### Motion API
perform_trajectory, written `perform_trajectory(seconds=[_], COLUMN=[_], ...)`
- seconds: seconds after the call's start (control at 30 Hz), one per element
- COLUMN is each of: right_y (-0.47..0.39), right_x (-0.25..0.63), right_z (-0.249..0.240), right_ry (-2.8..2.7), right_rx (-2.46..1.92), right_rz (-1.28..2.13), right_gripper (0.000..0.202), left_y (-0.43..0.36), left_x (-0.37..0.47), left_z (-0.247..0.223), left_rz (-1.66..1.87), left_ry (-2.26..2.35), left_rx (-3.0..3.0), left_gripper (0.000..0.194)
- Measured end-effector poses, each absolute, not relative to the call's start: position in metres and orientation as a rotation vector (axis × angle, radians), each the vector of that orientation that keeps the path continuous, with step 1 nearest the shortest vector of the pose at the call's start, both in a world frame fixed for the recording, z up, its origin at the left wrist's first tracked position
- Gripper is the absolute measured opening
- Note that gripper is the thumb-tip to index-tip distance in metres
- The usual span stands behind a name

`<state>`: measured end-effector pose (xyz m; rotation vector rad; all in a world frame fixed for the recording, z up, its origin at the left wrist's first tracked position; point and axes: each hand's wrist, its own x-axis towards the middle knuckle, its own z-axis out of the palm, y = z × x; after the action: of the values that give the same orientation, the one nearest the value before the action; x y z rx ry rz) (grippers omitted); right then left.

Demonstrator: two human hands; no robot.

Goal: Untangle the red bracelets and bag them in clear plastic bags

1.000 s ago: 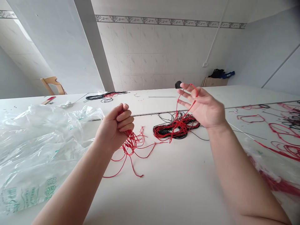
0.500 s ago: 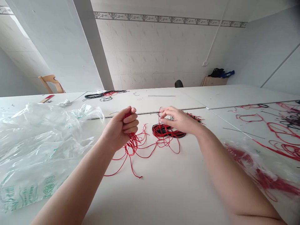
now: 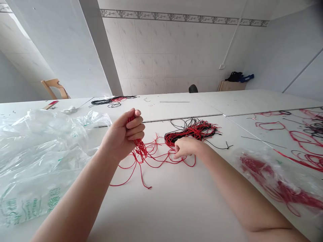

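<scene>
My left hand (image 3: pixel 123 134), raised above the table, is wrapped round a bundle of red cords (image 3: pixel 140 148). Their lower parts hang out below my fist, and loose ends trail across the white tabletop. To the right, my right hand (image 3: pixel 188 146) is low at the table, thumb and fingers pinched together on a loose red cord (image 3: pixel 189 162); the fingertips are partly hidden. Just behind it lies a coiled bundle of red and black cords (image 3: pixel 195 130), with many frayed-looking ends pointing right.
Crumpled clear plastic bags (image 3: pixel 50 158) cover the left side. On the right are a clear bag of red cords (image 3: pixel 275 181) and tangled loose red cords (image 3: pixel 305 144). Farther back lie a black cord bundle (image 3: pixel 106 101) and a thin pale strip (image 3: pixel 174 101).
My right hand has dropped toward the table and its fingers have closed, uncovering more of the red and black bundle. My left hand has shifted slightly left, still holding the red cords.
</scene>
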<state>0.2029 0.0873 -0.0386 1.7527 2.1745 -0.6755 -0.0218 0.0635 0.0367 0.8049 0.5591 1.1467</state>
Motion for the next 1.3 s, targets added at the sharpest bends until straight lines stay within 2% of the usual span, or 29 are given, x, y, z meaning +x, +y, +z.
perform_trajectory(seconds=[0.37,0.6,0.77,0.87,0.93,1.0,1.03,1.07,1.1,1.17,1.23,1.3], right_y=[0.079,0.086,0.079,0.076,0.078,0.083,0.086,0.088,0.091,0.094,0.096,0.096], right_x=[0.184,0.229,0.279,0.303,0.311,0.314,0.314,0.313,0.311,0.306,0.298,0.284], right_z=[-0.041,-0.023,-0.003,0.006,0.01,0.013,0.013,0.012,0.011,0.005,-0.002,-0.01], right_ry=[2.224,2.374,2.426,2.608,2.817,2.972,3.023,3.072,3.116,3.084,2.85,2.602], right_rx=[1.7,1.69,2.153,2.644,3.023,3.191,3.177,3.121,3.029,2.81,2.58,2.388], right_rz=[-0.673,-0.94,-1.047,-0.743,-0.19,0.502,0.732,0.809,0.733,0.374,-0.034,-0.293], right_gripper=[0.018,0.016,0.017,0.018,0.02,0.019,0.018,0.017,0.016,0.015,0.017,0.018], left_y=[0.065,0.063,0.061,0.061,0.061,0.061,0.061,0.061,0.061,0.061,0.061,0.06], left_x=[-0.029,-0.031,-0.03,-0.03,-0.03,-0.03,-0.03,-0.03,-0.03,-0.03,-0.031,-0.03], left_z=[0.043,0.049,0.05,0.05,0.049,0.049,0.049,0.048,0.048,0.049,0.049,0.049], left_rz=[1.187,1.226,1.225,1.224,1.225,1.224,1.221,1.219,1.219,1.219,1.223,1.223], left_ry=[0.565,0.554,0.548,0.544,0.55,0.556,0.559,0.56,0.561,0.564,0.566,0.568], left_rx=[0.813,0.81,0.807,0.812,0.815,0.817,0.819,0.82,0.82,0.814,0.805,0.797], left_gripper=[0.04,0.038,0.039,0.038,0.039,0.038,0.038,0.038,0.037,0.035,0.032,0.029])
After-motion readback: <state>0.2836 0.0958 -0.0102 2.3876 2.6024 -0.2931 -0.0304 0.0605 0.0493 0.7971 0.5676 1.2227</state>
